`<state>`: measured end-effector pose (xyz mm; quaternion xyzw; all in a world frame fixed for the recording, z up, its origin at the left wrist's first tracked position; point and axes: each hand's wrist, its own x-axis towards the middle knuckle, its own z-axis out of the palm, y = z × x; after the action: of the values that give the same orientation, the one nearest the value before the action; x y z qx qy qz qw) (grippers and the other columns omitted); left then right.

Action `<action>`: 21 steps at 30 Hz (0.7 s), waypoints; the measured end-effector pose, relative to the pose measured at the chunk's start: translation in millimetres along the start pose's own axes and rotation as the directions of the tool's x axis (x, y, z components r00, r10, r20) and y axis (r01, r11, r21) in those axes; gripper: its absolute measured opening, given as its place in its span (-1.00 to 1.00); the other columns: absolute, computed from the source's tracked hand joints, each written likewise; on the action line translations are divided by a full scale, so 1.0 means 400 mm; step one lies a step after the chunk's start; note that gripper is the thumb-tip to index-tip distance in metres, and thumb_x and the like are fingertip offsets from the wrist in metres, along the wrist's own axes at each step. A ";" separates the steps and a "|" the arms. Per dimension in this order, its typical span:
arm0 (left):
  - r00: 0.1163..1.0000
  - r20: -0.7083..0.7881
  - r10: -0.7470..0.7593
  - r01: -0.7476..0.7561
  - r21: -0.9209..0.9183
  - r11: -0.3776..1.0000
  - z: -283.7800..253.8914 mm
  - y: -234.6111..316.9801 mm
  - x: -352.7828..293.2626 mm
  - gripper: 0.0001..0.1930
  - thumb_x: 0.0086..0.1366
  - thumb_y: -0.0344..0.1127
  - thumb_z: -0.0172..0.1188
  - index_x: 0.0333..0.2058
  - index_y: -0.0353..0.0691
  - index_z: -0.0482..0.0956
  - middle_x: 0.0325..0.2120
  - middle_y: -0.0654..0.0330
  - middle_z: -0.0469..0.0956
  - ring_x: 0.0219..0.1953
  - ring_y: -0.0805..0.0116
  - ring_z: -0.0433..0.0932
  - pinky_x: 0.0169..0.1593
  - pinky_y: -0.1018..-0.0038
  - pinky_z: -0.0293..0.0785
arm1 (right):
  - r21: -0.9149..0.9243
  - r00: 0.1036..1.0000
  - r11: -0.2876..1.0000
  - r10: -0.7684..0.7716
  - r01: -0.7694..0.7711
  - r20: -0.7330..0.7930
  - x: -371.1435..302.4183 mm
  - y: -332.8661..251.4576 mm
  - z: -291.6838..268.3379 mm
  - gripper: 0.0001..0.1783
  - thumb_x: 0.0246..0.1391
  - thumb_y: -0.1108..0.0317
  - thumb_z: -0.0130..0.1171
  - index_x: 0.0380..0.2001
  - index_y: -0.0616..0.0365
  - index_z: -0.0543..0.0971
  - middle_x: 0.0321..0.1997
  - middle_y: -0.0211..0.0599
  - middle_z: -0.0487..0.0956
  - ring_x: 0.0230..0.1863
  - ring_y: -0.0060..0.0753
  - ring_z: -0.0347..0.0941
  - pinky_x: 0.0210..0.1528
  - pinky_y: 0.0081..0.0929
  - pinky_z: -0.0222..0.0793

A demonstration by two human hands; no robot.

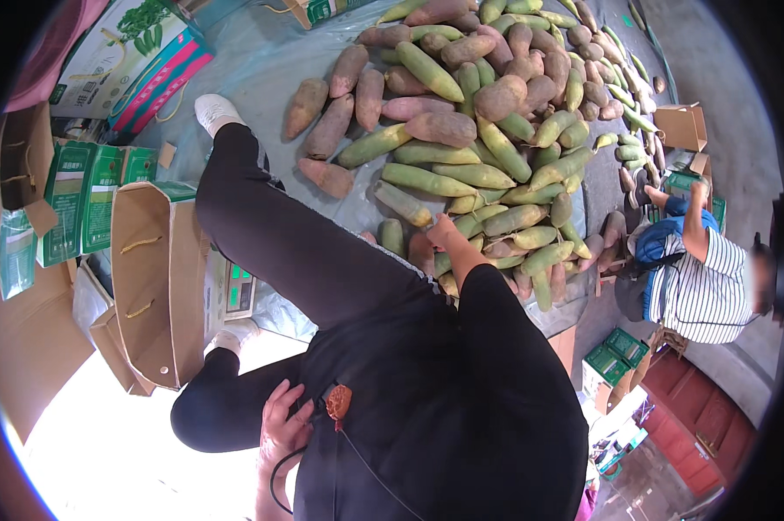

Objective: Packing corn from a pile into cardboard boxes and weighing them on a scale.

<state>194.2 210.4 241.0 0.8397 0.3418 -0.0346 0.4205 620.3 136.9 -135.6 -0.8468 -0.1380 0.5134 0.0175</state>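
A large pile of green radishes (426, 181) and reddish, soil-covered radishes (440, 129) is heaped on a sheet in front of me. My right hand (442, 233) reaches to the near edge of this pile, its fingers closed at the lower end of a green radish (400, 201); part of the grip is hidden. Down by my lap, my left hand (285, 423) holds nothing, its fingers apart and slightly bent. A brown carved pendant (338, 402) on a cord hangs against my black top, just beside that hand.
An open cardboard box (153, 286) stands at my left, next to a scale (240, 291) with a green display. Green cartons (81, 201) and a printed gift box (127, 61) are stacked behind. At the right, another person in a striped shirt (704, 286) works beside the pile.
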 end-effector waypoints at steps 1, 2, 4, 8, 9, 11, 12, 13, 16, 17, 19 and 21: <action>0.998 -0.004 -0.067 0.067 -0.043 0.997 -0.001 0.015 -0.018 -0.49 -0.32 -0.56 0.30 -0.23 -0.13 0.62 0.02 0.05 0.41 0.16 -0.08 0.29 0.09 0.09 0.33 | 0.045 0.998 0.999 0.021 -0.024 0.065 -0.024 -0.035 0.002 -0.52 0.07 0.39 -0.03 0.06 0.39 0.28 -0.06 0.16 0.51 -0.02 0.04 0.48 -0.03 -0.25 0.42; 0.996 -0.021 -0.090 0.089 -0.038 0.995 -0.007 0.027 -0.035 -0.49 -0.32 -0.56 0.30 -0.23 -0.13 0.62 0.02 0.05 0.41 0.16 -0.08 0.29 0.09 0.09 0.33 | 0.088 0.998 0.995 0.051 -0.055 0.047 -0.047 -0.070 -0.002 -0.54 0.05 0.36 0.01 0.00 0.41 0.35 -0.07 0.18 0.52 -0.05 0.05 0.50 -0.06 -0.25 0.44; 0.997 0.022 -0.077 0.077 -0.027 0.997 -0.015 0.028 -0.022 -0.44 -0.34 -0.55 0.31 -0.20 -0.10 0.61 0.03 0.03 0.40 0.17 -0.08 0.28 0.10 0.08 0.32 | 0.022 0.998 0.998 0.062 -0.062 -0.010 0.002 -0.009 -0.007 -0.57 0.03 0.34 0.04 -0.06 0.39 0.40 -0.08 0.17 0.52 -0.03 0.04 0.49 -0.05 -0.24 0.44; 0.997 0.028 -0.071 0.069 0.053 0.996 -0.017 0.022 0.009 -0.44 -0.29 -0.46 0.33 -0.15 -0.05 0.59 0.04 0.02 0.39 0.17 -0.07 0.28 0.11 0.08 0.31 | -0.263 0.972 0.964 -0.105 0.047 -0.211 0.043 0.024 -0.005 -0.64 -0.03 0.30 0.11 -0.20 0.34 0.50 -0.08 0.15 0.53 0.00 0.04 0.46 -0.02 -0.21 0.43; 0.997 0.046 -0.058 0.056 0.042 0.998 -0.018 0.018 0.003 -0.45 -0.23 -0.38 0.33 -0.11 -0.01 0.56 0.06 0.04 0.37 0.17 -0.05 0.28 0.12 0.10 0.31 | -0.318 0.979 0.945 -0.131 0.075 -0.159 0.013 -0.015 -0.001 -0.65 -0.03 0.31 0.10 -0.18 0.32 0.50 -0.08 0.13 0.53 0.01 0.04 0.46 0.00 -0.21 0.42; 0.996 0.019 -0.085 0.084 0.043 0.996 -0.020 0.001 -0.012 -0.44 -0.17 -0.29 0.33 -0.06 0.04 0.54 0.08 0.05 0.35 0.18 -0.02 0.27 0.12 0.11 0.31 | -0.303 0.963 0.949 -0.159 0.088 -0.218 -0.030 -0.047 -0.028 -0.68 -0.02 0.34 0.08 -0.19 0.28 0.53 -0.07 0.09 0.53 0.01 0.05 0.46 0.02 -0.19 0.40; 0.998 0.066 -0.001 -0.004 0.079 0.997 -0.025 -0.008 -0.005 -0.44 -0.11 -0.21 0.30 -0.02 0.08 0.51 0.09 0.08 0.33 0.18 0.01 0.27 0.12 0.13 0.31 | -0.319 0.952 0.946 -0.140 0.048 -0.272 -0.020 -0.010 -0.061 -0.71 -0.02 0.34 0.08 -0.22 0.25 0.55 -0.08 0.08 0.54 0.01 0.04 0.46 0.01 -0.16 0.40; 0.989 0.113 0.099 -0.111 0.102 0.989 -0.023 -0.028 0.007 -0.44 -0.04 -0.12 0.28 0.03 0.12 0.47 0.11 0.10 0.31 0.18 0.04 0.27 0.12 0.16 0.32 | -0.530 0.957 0.847 -0.191 0.049 -0.216 0.016 0.050 -0.104 -0.72 0.00 0.32 0.05 -0.24 0.25 0.57 -0.10 0.08 0.55 -0.01 0.04 0.47 0.00 -0.15 0.41; 0.994 0.080 0.073 -0.086 0.180 0.980 -0.021 -0.029 -0.043 -0.42 0.01 -0.02 0.23 0.09 0.19 0.41 0.11 0.14 0.29 0.17 0.10 0.28 0.10 0.20 0.34 | -0.468 0.939 0.883 -0.185 0.029 -0.290 -0.051 -0.059 -0.151 -0.68 0.02 0.23 0.02 -0.29 0.24 0.60 -0.18 0.07 0.57 -0.10 0.07 0.51 -0.06 -0.15 0.43; 0.989 0.066 0.130 -0.140 0.185 0.973 -0.019 -0.044 -0.042 -0.42 0.01 0.01 0.22 0.09 0.20 0.41 0.11 0.15 0.30 0.16 0.12 0.29 0.09 0.21 0.35 | -0.527 0.910 0.848 -0.260 0.055 -0.323 -0.026 -0.031 -0.181 -0.67 0.02 0.21 -0.01 -0.34 0.20 0.63 -0.26 0.09 0.59 -0.16 0.09 0.53 -0.11 -0.15 0.44; 0.994 0.049 0.102 -0.111 0.239 0.965 -0.014 -0.054 -0.075 -0.42 0.06 0.06 0.18 0.11 0.22 0.39 0.10 0.17 0.31 0.15 0.16 0.30 0.07 0.22 0.36 | -0.467 0.886 0.866 -0.349 0.179 -0.306 -0.083 -0.121 -0.189 -0.70 0.02 0.20 0.02 -0.35 0.16 0.63 -0.27 0.06 0.59 -0.17 0.08 0.52 -0.11 -0.15 0.44; 0.991 0.040 0.131 -0.136 0.263 0.955 -0.005 -0.070 -0.099 -0.43 0.11 0.10 0.12 0.13 0.25 0.35 0.10 0.19 0.31 0.15 0.19 0.30 0.07 0.23 0.36 | -0.400 0.852 0.875 -0.413 0.273 -0.321 -0.129 -0.195 -0.214 -0.72 0.01 0.19 0.06 -0.36 0.12 0.64 -0.28 0.03 0.59 -0.17 0.07 0.52 -0.11 -0.15 0.43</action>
<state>146.5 201.9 237.0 0.9091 0.2720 -0.0607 0.3095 655.9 208.5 -36.9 -0.8838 -0.3690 0.2875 -0.0088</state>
